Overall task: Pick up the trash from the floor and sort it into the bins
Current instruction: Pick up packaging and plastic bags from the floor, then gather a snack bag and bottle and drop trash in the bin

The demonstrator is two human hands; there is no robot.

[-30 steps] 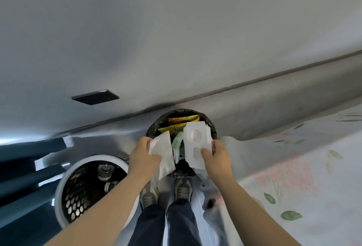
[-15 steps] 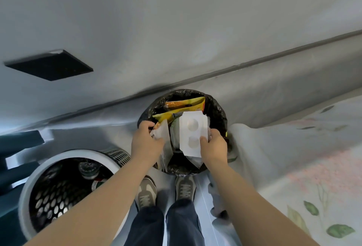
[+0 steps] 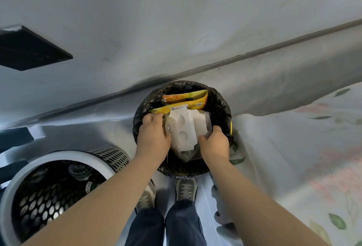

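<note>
As we reach into the bin (image 3: 222, 106), our left hand (image 3: 152, 137) grasps clear plastic (image 3: 166, 128) and our right hand (image 3: 214, 144) pinches the white tray (image 3: 183, 131).

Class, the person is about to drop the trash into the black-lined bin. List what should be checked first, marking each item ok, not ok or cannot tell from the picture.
1. The white tray is above the opening of the lined bin: ok.
2. The left hand and right hand are both over the opening, inside the rim: ok.
3. The clear wrapper hangs over the opening, not past the rim: ok.
4. There is room under the tray: cannot tell; the trash hides the depth.
5. The sorting fits: the lined bin holds a yellow packet, while the perforated bin holds bottles: ok.
</note>
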